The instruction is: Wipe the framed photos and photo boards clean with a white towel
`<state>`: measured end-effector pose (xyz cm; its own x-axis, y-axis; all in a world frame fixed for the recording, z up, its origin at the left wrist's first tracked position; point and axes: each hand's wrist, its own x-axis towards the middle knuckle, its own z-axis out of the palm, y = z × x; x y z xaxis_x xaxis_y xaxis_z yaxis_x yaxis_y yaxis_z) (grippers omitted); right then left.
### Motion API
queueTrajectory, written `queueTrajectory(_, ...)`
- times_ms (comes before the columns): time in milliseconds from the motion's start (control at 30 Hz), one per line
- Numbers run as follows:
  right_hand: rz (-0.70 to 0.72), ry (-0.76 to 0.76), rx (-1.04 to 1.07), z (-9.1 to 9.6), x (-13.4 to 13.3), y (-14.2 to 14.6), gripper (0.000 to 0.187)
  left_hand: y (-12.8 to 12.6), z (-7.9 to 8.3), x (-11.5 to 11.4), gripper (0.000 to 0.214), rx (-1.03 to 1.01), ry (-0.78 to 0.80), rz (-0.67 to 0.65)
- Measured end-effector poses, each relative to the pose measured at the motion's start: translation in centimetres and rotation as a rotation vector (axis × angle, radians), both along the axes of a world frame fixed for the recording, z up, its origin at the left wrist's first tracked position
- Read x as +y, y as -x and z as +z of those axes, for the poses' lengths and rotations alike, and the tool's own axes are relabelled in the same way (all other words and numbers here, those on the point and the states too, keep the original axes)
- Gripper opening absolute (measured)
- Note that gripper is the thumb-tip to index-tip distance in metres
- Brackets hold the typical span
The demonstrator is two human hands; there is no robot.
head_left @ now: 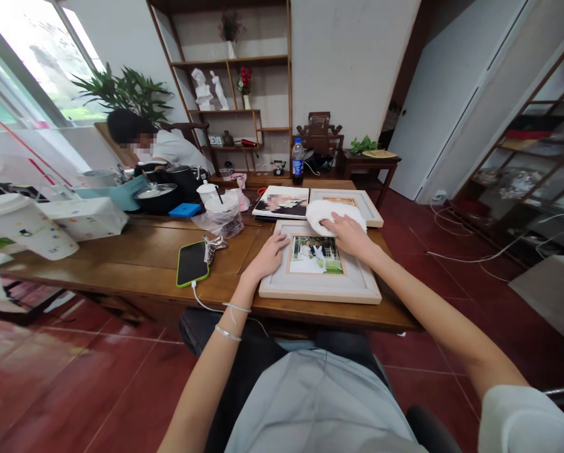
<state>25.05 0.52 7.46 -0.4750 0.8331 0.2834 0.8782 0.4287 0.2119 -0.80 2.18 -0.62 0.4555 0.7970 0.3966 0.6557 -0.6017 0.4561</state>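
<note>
A: Where is the framed photo (318, 287)?

B: Flat on the near edge of the wooden table (135, 255), right in front of the person. It has a pale wide frame with a print of 2 people in the middle.

A: And the hands?

B: The right hand (351, 236) lies palm down on a white cloth (329, 211) at the frame's top edge. Its fingers are stretched out over the cloth, pressing rather than clutching. The left hand (269, 255) rests on the frame's left border with its fingers flat and spread, gripping nothing. There are 2 thin bracelets (229, 322) on that wrist.

A: What sits just beyond the frame?

B: A second picture frame (369, 207), partly under the cloth, and beside it on the left a photo album (282, 202), both lying flat.

A: Further left?

B: A phone in a green case (192, 263) lies face up with a white cable running off the table edge. A crumpled silvery scrap (214, 245) touches it, and a clear plastic bag holding a lidded cup (220, 214) is just behind.

A: Anything at the back?

B: A water bottle (298, 162) stands upright at the far edge. Another person (168, 148) sits at the far left end near dark pots, with a wooden shelf unit (263, 61) against the wall.
</note>
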Motion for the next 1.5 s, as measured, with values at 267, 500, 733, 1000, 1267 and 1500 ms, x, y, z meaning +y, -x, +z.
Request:
queueTrajectory(267,0.203,0.221,-0.060,-0.6,-2.8,3.6,0.062,0.1,-0.1,0.2,0.055,-0.004,-0.003,-0.008)
queueTrajectory(500,0.466,0.435,0.079,1.2,-9.2,2.0,0.057,0.1,-0.1,0.3,0.053,-0.007,-0.013,-0.041)
queueTrajectory(733,0.398,0.399,0.209,-0.6,-7.3,-4.0,0.065,0.3,-0.3,0.7,0.056,0.003,-0.009,-0.052)
queueTrajectory(1000,0.245,0.163,0.110,-1.9,-4.2,-1.8,0.063,0.2,0.4,0.5,0.059,0.010,0.004,-0.073)
queueTrajectory(1267,0.144,0.068,-0.005,0.2,-0.2,2.7,0.060,-0.1,0.9,0.0,0.059,-0.041,0.016,-0.061)
queueTrajectory(1500,0.235,0.276,-0.045,0.1,-6.5,5.0,0.054,-0.3,0.9,0.1,0.060,-0.047,0.016,-0.054)
